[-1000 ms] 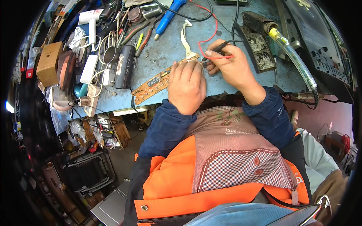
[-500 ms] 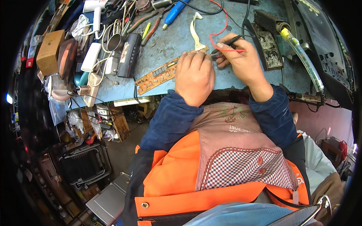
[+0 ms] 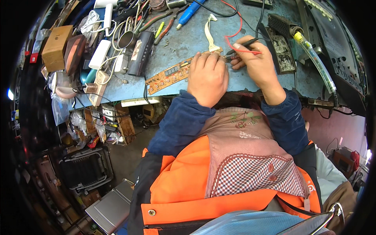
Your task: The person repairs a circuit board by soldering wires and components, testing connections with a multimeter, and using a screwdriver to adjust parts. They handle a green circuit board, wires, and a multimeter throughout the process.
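Note:
A long brown circuit board (image 3: 162, 81) with a small digit display lies slantwise near the bench's front edge. My left hand (image 3: 208, 78) is closed over its right part, fingers bent and pressing it down, so that part is hidden. In my right hand (image 3: 255, 62) are test probes (image 3: 246, 42), one with a black lead and one with a red lead (image 3: 228, 39), gripped together like chopsticks. Their tips point at the board's right end beside my left fingertips; whether they touch it I cannot tell. A cream ribbon cable (image 3: 210, 35) runs from the board toward the back.
Left of the board stand a black box-shaped device (image 3: 141, 54), a metal cup (image 3: 127, 39) and a cardboard box (image 3: 57, 47). Pliers (image 3: 164, 30) and a blue pen-like tool (image 3: 190, 15) lie behind. At right are a grimy metal tray (image 3: 281, 55) and a clear-handled tool (image 3: 315, 56).
The bench, board and both hands sit slightly farther right in the picture, as the view has shifted. Both hands keep the same hold on the board and the probes.

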Demonstrator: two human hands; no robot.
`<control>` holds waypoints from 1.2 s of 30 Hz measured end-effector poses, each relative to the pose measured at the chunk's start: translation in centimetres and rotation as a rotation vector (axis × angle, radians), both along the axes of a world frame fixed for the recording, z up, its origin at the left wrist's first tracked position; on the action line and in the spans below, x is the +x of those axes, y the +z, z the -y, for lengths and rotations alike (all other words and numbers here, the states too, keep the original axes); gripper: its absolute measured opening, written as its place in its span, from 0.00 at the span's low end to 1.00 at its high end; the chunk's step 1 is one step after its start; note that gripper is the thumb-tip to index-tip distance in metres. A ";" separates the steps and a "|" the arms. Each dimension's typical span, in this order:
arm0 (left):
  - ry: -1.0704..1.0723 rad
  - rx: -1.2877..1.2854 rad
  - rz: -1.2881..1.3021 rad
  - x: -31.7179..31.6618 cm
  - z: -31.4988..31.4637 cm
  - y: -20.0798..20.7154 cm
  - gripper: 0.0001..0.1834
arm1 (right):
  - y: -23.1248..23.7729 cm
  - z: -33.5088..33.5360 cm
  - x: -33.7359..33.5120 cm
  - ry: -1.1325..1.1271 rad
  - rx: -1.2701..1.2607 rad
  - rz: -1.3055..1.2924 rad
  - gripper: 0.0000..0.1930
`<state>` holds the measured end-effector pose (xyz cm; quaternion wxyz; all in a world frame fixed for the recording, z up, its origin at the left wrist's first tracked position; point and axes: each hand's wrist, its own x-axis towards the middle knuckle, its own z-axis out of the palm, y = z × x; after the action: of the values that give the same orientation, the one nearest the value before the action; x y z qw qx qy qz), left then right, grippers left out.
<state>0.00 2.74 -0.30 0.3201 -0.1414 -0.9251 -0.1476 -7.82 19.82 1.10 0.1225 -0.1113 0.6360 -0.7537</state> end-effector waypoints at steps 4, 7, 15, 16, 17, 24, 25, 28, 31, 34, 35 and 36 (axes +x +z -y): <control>-0.018 0.056 -0.081 0.3 -0.1 0.0 0.14 | 0.1 -0.5 0.1 -0.156 -0.118 -0.047 0.08; -0.130 0.115 -0.253 1.2 0.7 -0.4 0.20 | 0.3 -0.5 0.4 -0.169 -0.085 -0.105 0.08; 0.112 0.259 -0.006 3.8 10.0 3.1 0.18 | 3.0 -2.8 1.2 -0.199 0.262 -0.192 0.06; 0.129 0.256 0.067 4.1 11.4 4.0 0.18 | 3.0 -3.1 0.8 -0.209 0.317 -0.241 0.06; 0.144 0.248 0.124 4.4 12.3 4.7 0.18 | 2.7 -3.4 0.3 -0.266 0.375 -0.342 0.08; 0.059 0.146 0.394 5.1 13.2 5.6 0.24 | 1.8 -3.5 -0.8 -0.207 0.584 -0.367 0.10; 0.052 0.130 0.426 5.0 12.7 5.5 0.25 | 1.5 -3.3 -0.8 -0.223 0.569 -0.381 0.11; 0.086 0.221 0.526 4.5 12.4 4.6 0.27 | 0.4 -2.5 -0.7 -0.314 0.587 -0.517 0.12; 0.101 0.204 0.500 4.4 12.2 4.9 0.27 | -0.3 -1.6 0.0 -0.435 0.716 -0.749 0.13; 0.138 0.225 0.503 4.8 11.1 5.9 0.24 | 0.0 -1.9 0.4 -0.379 0.732 -0.703 0.13; 0.139 0.274 0.509 4.9 10.8 5.9 0.23 | 0.0 -1.8 0.3 -0.382 0.717 -0.710 0.12; 0.137 0.324 0.513 4.9 10.6 5.9 0.21 | -0.1 -1.8 0.3 -0.387 0.704 -0.718 0.12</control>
<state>4.87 -7.87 5.63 0.1036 0.0159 -0.9475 -0.3021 -7.54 21.58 0.95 -0.2139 -0.1947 0.8611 -0.4182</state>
